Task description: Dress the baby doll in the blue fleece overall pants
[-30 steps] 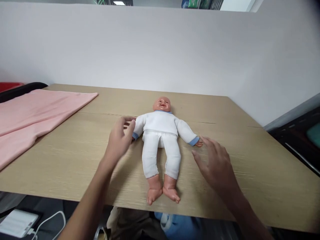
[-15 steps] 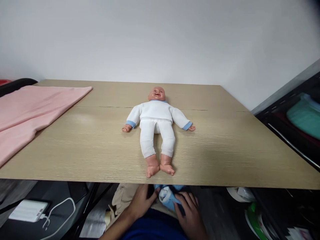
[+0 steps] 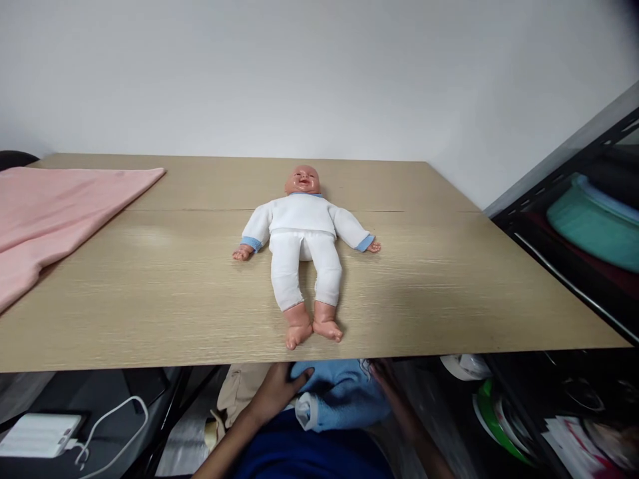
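A baby doll (image 3: 303, 216) lies on its back on the table, dressed in a white top and trousers with blue cuffs. Its arms are spread and its bare feet point to the near edge. Below that edge, over my lap, is a light blue cloth (image 3: 344, 402), bunched, with a white-lined rolled end and a dark mark near its top right. My left hand (image 3: 279, 394) grips its left side, thumb on top; the table edge partly hides the other fingers. At its right side my right hand (image 3: 385, 380) closes on the edge, fingers partly hidden.
A pink cloth (image 3: 60, 213) covers the left part of the wooden table (image 3: 164, 299). Below left, a white power bank (image 3: 40, 434) with a cable rests on a dark surface. On the right a black shelf rack (image 3: 564, 286) holds a teal item (image 3: 594, 226).
The blue cloth is more spread out over my lap. My right hand has moved up and outward to its right edge. The view has shifted slightly, while the doll lies as before.
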Tool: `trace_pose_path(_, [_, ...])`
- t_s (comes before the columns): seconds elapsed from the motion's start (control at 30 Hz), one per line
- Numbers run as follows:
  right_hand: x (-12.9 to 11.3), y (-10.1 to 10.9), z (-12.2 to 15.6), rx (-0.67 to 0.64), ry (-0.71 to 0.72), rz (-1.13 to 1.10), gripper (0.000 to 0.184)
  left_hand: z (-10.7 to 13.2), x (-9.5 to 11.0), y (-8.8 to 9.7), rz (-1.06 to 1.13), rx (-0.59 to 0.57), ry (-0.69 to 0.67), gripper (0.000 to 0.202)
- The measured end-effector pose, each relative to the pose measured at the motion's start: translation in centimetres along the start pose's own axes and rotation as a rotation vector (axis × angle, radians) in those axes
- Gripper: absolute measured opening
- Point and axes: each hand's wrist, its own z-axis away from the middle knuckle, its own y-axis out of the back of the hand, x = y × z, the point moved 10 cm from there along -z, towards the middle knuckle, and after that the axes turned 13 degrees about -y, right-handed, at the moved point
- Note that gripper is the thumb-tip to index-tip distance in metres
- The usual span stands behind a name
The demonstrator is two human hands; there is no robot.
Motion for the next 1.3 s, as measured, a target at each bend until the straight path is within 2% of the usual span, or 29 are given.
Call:
trace_pose_path(0.1, [0.8,-1.1,-1.2,-0.127,-0.197,-0.129,0.051,0.6,2.3,1.2,-0.176,-0.057,-0.03,0.055])
trace_pose_path(0.17, [-0.3,-1.2,-0.8,-0.198,-0.289,-0.195,0.051,1.4,3.7,2.1,-0.319,-0.141,-0.003,0.057])
trace_pose_path(0.23, [-2.9,-0.8,0.1,-0.296,-0.341,-0.248,0.058,3.0,4.8,3.2,-0.465,-0.275,0.082,0.06])
trace_pose_path(0.3, [-7.0,-0.4,1.5,-0.458,-0.349,-0.267,0.059,5.2,6.4,5.0,-0.602,-0.399,0.175,0.059])
trace_pose_path(0.37, [-13.0,-0.1,3.2,-0.661,-0.166,-0.08,0.037,7.4,9.0,7.0,-0.631,-0.488,0.238,0.051])
trace_pose_path(0.43, [-19.9,1.6,3.7,-0.647,0.154,0.03,0.016,8.4,12.9,8.7,-0.533,-0.482,0.208,0.046])
trace_pose_path(0.47, [-22.9,2.3,3.9,-0.626,0.286,0.045,0.01,8.3,15.2,8.9,-0.44,-0.497,0.127,0.044])
trace_pose_path(0.53, [-27.9,3.3,3.7,-0.609,0.495,0.012,0.017,7.0,20.0,9.0,-0.261,-0.496,-0.072,0.038])
trace_pose_path(0.57, [-30.0,3.7,3.5,-0.606,0.586,-0.021,0.02,5.8,22.7,9.4,-0.179,-0.447,-0.226,0.044])
trace_pose_path(0.63, [-33.4,4.5,2.8,-0.573,0.737,-0.076,0.025,3.3,27.3,10.6,-0.044,-0.303,-0.542,0.073])
trace_pose_path(0.67, [-34.7,4.9,2.3,-0.554,0.796,-0.086,0.026,2.0,28.6,11.1,-0.009,-0.26,-0.642,0.085])
trace_pose_path(0.73, [-36.9,5.7,1.2,-0.532,0.871,-0.087,0.028,-0.4,30.2,11.2,0.045,-0.266,-0.771,0.098])
trace_pose_path(0.8, [-38.5,6.4,0.0,-0.536,0.893,-0.082,0.028,-2.4,31.3,11.5,0.083,-0.284,-0.852,0.088])
trace_pose_path(0.87, [-39.5,7.2,-1.3,-0.534,0.873,-0.083,0.026,-3.7,32.3,11.8,0.118,-0.311,-0.907,0.059])
trace_pose_path(0.97, [-40.2,8.2,-3.1,-0.532,0.828,-0.084,0.023,-4.7,32.9,12.1,0.173,-0.386,-0.87,0.028])
trace_pose_path(1.07, [-40.3,8.3,-4.4,-0.566,0.803,-0.077,0.018,-5.6,32.0,12.7,0.155,-0.385,-0.744,0.025])
trace_pose_path(1.17, [-39.3,7.4,-5.8,-0.607,0.724,0.001,0.01,-6.3,31.2,13.8,0.06,-0.319,-0.685,0.027])
trace_pose_path(1.23, [-38.0,6.6,-7.0,-0.605,0.619,0.103,0.013,-6.7,30.8,14.7,0.021,-0.278,-0.651,0.029])
trace_pose_path(1.3, [-36.9,6.3,-8.2,-0.567,0.529,0.196,0.02,-7.1,30.4,15.1,-0.016,-0.291,-0.594,0.035])
